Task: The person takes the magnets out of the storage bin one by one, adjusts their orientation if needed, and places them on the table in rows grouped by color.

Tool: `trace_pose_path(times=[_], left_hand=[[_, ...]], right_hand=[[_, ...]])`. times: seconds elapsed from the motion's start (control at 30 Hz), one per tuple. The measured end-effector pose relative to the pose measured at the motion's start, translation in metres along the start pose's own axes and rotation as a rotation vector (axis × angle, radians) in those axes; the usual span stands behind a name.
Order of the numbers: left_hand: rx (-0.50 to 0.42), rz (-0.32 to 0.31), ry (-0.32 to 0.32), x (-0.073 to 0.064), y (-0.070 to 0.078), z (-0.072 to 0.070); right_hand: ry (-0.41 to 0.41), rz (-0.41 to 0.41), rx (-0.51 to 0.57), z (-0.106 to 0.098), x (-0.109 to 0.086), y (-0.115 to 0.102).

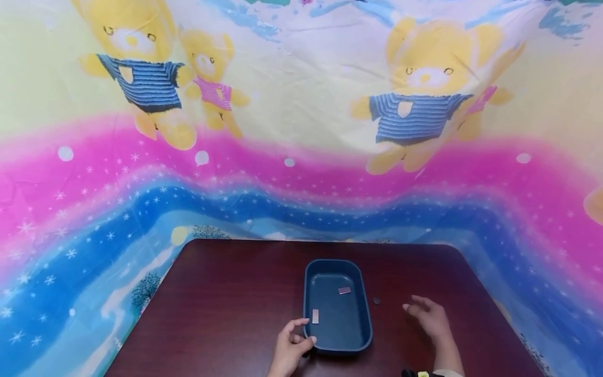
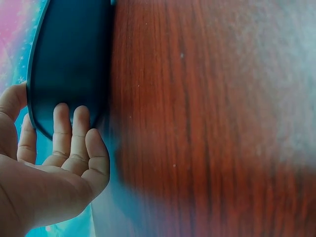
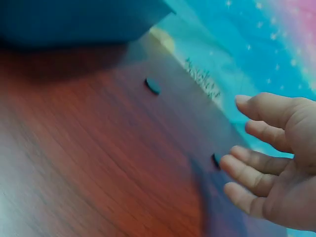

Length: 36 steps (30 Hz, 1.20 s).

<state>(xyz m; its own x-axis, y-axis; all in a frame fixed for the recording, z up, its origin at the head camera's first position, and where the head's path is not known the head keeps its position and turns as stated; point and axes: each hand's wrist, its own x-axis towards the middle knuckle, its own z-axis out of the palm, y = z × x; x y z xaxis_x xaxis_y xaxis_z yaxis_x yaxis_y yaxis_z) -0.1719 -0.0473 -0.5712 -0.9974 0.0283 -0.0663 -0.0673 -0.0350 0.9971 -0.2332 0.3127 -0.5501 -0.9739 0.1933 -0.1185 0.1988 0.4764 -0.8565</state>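
A dark blue rectangular tray [image 1: 341, 345] with rounded corners stands on the table. My left hand [image 1: 291, 345] holds its near left corner, thumb and index finger at the rim; in the left wrist view, other fingers lie along the outer wall. Inside the tray lie two small pinkish rectangular pieces, one [image 1: 315, 316] by the left wall and one [image 1: 345, 290] farther back. Right of the tray, my right hand [image 1: 431, 318] hovers with fingers loosely bent and apart. A small dark disc [image 3: 152, 86] lies between tray and hand. Another dark piece [image 3: 216, 160] shows right at the fingertips.
The reddish-brown wooden table [image 1: 226, 303] extends to both sides of the tray. Behind and beside it hangs a colourful cloth [image 1: 301, 131] printed with teddy bears. A dark band with a yellow-green part [image 1: 423, 374] sits at the right wrist.
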Motion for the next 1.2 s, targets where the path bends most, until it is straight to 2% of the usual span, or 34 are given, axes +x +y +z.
trace_pose_path(times=[0.27,0.37,0.53,0.67,0.77,1.03,1.2], left_hand=[[0.005,-0.004,-0.008,0.0,0.002,-0.001],[0.004,0.009,0.003,0.001,0.002,-0.001],[0.014,-0.01,0.007,0.001,-0.001,-0.001],[0.015,-0.007,0.002,0.002,-0.003,-0.001],[0.012,0.008,0.001,0.002,-0.004,-0.001],[0.001,0.053,-0.018,0.0,-0.004,-0.002],[-0.011,-0.007,-0.016,0.002,-0.003,-0.001]], right_hand=[[-0.112,-0.031,-0.071,0.008,-0.007,-0.03],[-0.119,-0.055,-0.071,0.009,-0.007,-0.037],[-0.137,-0.055,-0.064,0.011,-0.012,-0.049],[-0.139,-0.097,-0.099,0.014,-0.017,-0.059],[-0.147,-0.13,-0.092,0.018,-0.02,-0.066],[-0.156,-0.149,-0.04,0.029,-0.021,-0.078],[-0.169,-0.16,-0.048,0.035,-0.02,-0.086]])
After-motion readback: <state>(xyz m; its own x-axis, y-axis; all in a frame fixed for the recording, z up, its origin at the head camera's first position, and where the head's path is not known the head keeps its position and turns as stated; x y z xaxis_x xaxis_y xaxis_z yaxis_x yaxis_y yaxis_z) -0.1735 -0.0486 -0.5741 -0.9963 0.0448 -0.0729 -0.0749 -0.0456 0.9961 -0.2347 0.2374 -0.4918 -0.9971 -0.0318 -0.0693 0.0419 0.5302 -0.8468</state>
